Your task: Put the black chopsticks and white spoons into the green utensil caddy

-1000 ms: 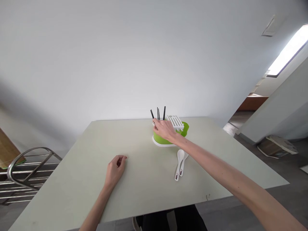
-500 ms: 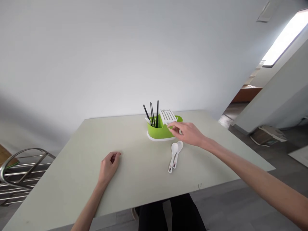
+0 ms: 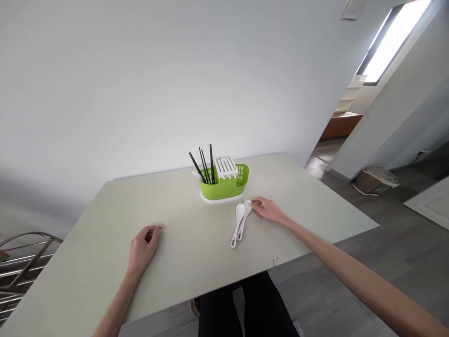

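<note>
Two white spoons lie side by side on the table (image 3: 182,262), their bowls toward the wall. My right hand (image 3: 268,209) has its fingertips together at the bowl rim of the right-hand spoon (image 3: 246,207). The left-hand spoon (image 3: 239,213) rests against it, untouched by my fingers. Loosely curled, my left hand (image 3: 143,245) rests on the table with nothing seen in it. Behind the spoons stands a green cutlery holder (image 3: 220,191) on a white base. Black chopsticks (image 3: 206,168) and another white spoon (image 3: 197,175) stand in its left compartment.
A white slotted rack (image 3: 226,166) tops the holder's middle, and its right compartment has a latticed wall. The wall (image 3: 157,93) runs along the table's far edge. A metal-framed rack (image 3: 28,262) is at left, and a bin (image 3: 375,180) is on the floor at right.
My right hand has moved from the front of the holder down to the right-hand spoon's bowl. The whole view has shifted somewhat; my left hand stays resting on the table.
</note>
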The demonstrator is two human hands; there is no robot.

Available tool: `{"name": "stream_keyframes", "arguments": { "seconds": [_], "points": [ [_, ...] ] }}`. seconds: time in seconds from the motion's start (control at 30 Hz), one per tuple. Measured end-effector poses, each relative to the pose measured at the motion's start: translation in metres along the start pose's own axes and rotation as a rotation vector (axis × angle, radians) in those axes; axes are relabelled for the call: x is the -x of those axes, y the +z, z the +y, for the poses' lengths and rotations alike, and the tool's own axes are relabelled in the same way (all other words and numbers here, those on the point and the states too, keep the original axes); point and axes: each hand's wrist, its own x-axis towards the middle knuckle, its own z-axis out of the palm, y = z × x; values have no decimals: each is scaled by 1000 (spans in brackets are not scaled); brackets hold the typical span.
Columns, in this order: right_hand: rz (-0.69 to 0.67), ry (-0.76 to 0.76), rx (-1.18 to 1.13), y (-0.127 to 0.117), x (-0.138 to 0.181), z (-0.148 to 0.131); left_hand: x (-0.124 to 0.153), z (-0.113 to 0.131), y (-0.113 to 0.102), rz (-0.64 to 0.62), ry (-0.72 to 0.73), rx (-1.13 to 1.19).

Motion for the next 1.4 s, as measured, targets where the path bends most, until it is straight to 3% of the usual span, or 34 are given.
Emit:
{"name": "stream_keyframes", "arguments": {
  "seconds": [0.2, 0.37, 0.5, 0.67, 0.8, 0.93, 1.1, 1.4],
  "points": [
    [-45, -33, -29, 0, -7, -6, 1, 2, 0, -6, 11, -19],
    [-77, 5, -7, -32, 2, 1, 2, 3, -1, -4, 5, 5],
    [126, -59, 156, -78, 17, -23, 1, -1, 0, -9, -10, 6],
    [521, -256, 190, -107, 18, -111, 0, -4, 0, -22, -21, 15],
    [746, -512, 359, -87, -7, -180, 3, -1, -2, -19, -22, 48],
    [666, -627, 631, -47, -36, -215, 6, -1, -4, -11, -10, 83],
    [486, -654, 839, -6, -53, -214, 8, -4, -4, -11, 2, 111],
    [495, -846, 901, 33, -63, -190, 8, -10, -2, -13, 25, 150]
  ]
}}
